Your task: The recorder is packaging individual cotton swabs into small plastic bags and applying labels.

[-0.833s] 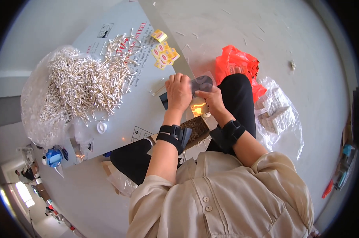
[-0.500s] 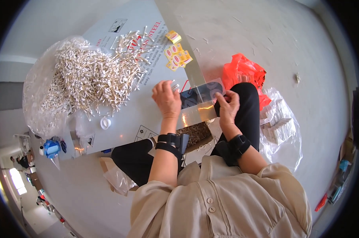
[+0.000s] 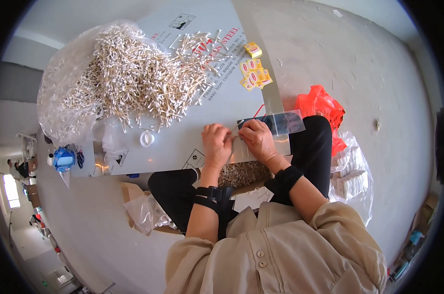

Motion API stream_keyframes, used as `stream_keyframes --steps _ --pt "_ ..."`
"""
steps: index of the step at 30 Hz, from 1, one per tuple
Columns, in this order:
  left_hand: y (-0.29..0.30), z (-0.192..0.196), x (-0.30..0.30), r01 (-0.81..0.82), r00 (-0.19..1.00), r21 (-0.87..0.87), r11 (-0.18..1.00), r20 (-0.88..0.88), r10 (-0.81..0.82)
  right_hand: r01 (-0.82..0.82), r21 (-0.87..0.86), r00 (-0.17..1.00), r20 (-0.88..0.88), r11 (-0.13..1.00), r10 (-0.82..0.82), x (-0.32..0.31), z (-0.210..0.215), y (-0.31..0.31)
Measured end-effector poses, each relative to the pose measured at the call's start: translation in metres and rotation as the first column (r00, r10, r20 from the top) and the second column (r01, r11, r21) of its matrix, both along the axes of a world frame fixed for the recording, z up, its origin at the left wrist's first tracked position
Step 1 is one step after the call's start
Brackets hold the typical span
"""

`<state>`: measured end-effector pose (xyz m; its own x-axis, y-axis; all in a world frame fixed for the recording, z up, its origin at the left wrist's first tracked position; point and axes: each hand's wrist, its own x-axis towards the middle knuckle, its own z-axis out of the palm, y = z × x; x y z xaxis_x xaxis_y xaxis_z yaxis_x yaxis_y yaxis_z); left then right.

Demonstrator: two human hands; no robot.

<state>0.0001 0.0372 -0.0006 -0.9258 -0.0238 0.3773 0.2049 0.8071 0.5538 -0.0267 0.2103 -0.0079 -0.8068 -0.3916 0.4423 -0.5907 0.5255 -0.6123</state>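
My left hand [image 3: 217, 145] and my right hand [image 3: 259, 140] meet fingertip to fingertip over the near edge of the table. Between them a few white-tipped cotton swabs [image 3: 237, 126] show; both hands' fingers are closed on these, though how many is hidden. Beyond my right hand, a clear flat plastic bag [image 3: 288, 122] lies across the table's right edge, towards my knee. Up and left of my hands spreads a big heap of cotton swabs [image 3: 143, 78], spilling from a large clear bag [image 3: 60, 93].
Yellow-and-white printed cards [image 3: 255, 76] lie at the table's [image 3: 175, 147] right edge. A small white round lid or tub [image 3: 146, 139] sits left. Below the edge is a box of brownish sticks [image 3: 244, 174]. A red bag [image 3: 320, 105] and a clear bag of white packs [image 3: 349, 179] are right.
My right hand has let go of the bag's far end and moved left to my left hand. The bag stays lying flat. My view has shifted, so the table appears farther right.
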Motion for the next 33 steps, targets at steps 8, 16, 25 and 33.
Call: stream_keyframes --steps 8,16,25,33 --pt "-0.044 0.012 -0.071 -0.481 0.876 -0.255 0.839 -0.11 0.469 -0.004 -0.007 1.0 0.005 1.0 0.004 0.001 0.007 -0.008" --pt "-0.001 0.004 -0.022 -0.304 0.947 -0.248 0.92 0.03 0.321 0.01 -0.053 0.997 0.079 0.999 -0.006 -0.001 0.01 -0.004" --pt "-0.006 -0.002 -0.011 -0.256 0.967 -0.178 0.95 -0.042 0.253 0.454 0.195 0.884 0.022 0.87 -0.466 -0.1 -0.038 0.048" --pt "-0.004 -0.006 -0.011 -0.209 0.978 -0.152 0.966 -0.044 0.205 0.352 0.413 0.928 -0.04 0.84 -0.37 -0.068 -0.006 0.015"
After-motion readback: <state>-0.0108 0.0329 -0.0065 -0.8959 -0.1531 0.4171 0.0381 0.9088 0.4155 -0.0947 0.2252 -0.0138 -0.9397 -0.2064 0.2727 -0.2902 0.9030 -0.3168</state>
